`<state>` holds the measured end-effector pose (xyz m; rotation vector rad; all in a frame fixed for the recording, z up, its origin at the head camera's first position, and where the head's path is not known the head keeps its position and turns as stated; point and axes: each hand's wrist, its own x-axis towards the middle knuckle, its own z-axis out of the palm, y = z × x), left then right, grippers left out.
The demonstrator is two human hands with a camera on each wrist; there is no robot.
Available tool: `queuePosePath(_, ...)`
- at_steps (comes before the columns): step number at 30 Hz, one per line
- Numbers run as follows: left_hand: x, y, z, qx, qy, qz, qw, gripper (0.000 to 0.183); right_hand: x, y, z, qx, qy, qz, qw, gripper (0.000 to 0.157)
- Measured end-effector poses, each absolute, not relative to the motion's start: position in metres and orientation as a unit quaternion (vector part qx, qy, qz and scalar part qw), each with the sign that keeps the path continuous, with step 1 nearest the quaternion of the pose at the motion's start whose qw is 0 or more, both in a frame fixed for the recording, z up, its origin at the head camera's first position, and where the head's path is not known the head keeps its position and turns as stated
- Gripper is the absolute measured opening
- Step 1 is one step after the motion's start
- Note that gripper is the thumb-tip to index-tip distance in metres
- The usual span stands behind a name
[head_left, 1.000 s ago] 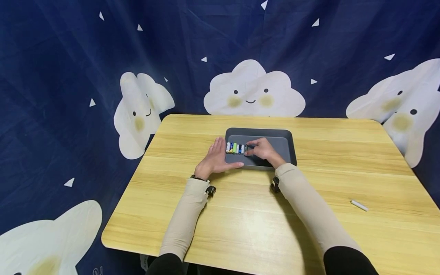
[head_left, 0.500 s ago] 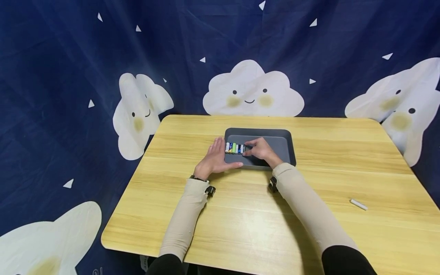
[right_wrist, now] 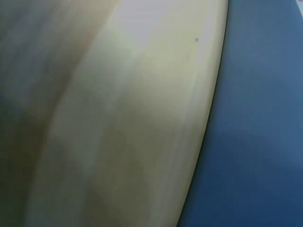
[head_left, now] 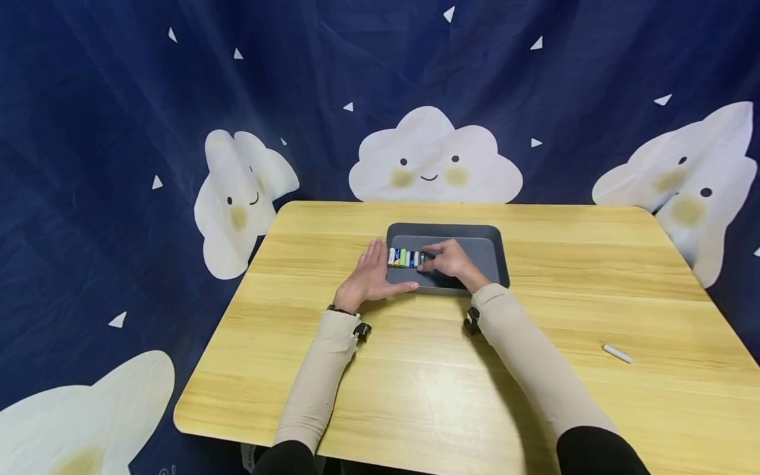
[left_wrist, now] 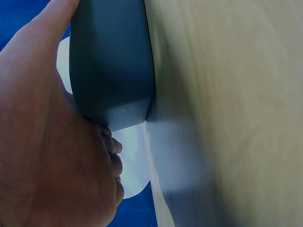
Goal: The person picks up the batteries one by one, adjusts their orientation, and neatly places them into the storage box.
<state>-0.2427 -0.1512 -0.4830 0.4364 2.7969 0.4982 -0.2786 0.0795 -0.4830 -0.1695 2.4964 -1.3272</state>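
Note:
A shallow dark grey tray (head_left: 477,249) lies on the table, with a row of several batteries (head_left: 404,258) side by side against its left wall. My left hand (head_left: 371,276) is flat along the tray's outer left side, its thumb stretched along the front rim. In the left wrist view, the palm of that left hand (left_wrist: 52,127) is up against the corner of the tray (left_wrist: 113,61). Thumb and forefinger of my right hand (head_left: 451,258) pinch a dark battery (head_left: 423,256) at the row's right end. The right wrist view does not show the hand.
A thin white cylinder (head_left: 617,353) lies alone on the right part of the wooden table (head_left: 404,369). Behind the table hangs a dark blue curtain (head_left: 326,79) with white clouds.
My right hand has shifted slightly left with the dark battery, closer against the row. The left hand stays at the tray's side. The head view has shifted a little.

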Motion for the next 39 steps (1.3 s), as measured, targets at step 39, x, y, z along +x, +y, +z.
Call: queuePosePath(39,-0.242,-0.153,-0.483,0.155,0.962,0.187,0.121,0.137,-0.165,0.286,-0.416,-0.057,0.956,-0.289,0.015,0.049)
